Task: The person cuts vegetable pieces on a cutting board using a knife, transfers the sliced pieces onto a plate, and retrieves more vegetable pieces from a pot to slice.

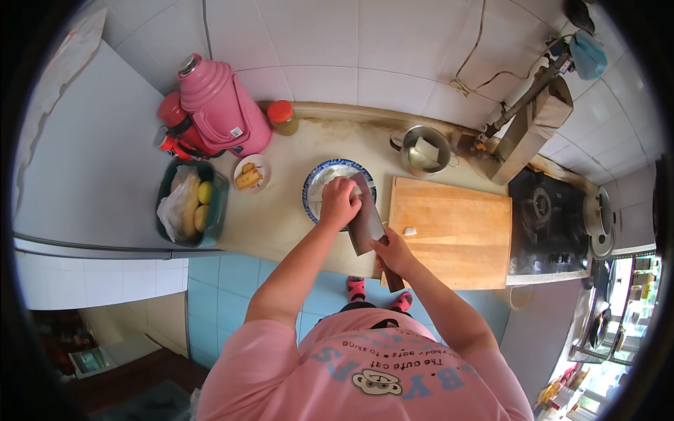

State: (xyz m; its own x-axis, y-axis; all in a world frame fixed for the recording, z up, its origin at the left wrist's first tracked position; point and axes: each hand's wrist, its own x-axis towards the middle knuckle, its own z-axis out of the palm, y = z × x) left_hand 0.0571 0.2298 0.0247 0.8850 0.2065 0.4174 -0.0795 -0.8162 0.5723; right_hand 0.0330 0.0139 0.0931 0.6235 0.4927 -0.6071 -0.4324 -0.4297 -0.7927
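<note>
My right hand (394, 252) is wrapped round the handle of a cleaver (368, 223), whose broad dark blade slants up and left over the near right side of a bowl. My left hand (340, 201) is above the same bowl, fingers curled in against the blade's left side. Whatever those fingers pinch, if anything, is hidden. The blue-and-white bowl (309, 185) contains pale white pieces, partly covered by my hand and the blade. Just right of the cleaver, a small white piece (409, 231) lies on a wooden cutting board (460, 235).
Behind the board stands a metal pot (439, 164) with pale contents. A gas stove (547, 224) is at the right. Leftward are a small plate (265, 168) of brown food, a red-lidded jar (283, 118), a pink thermos (223, 105) and a green basket (217, 217) with yellow produce.
</note>
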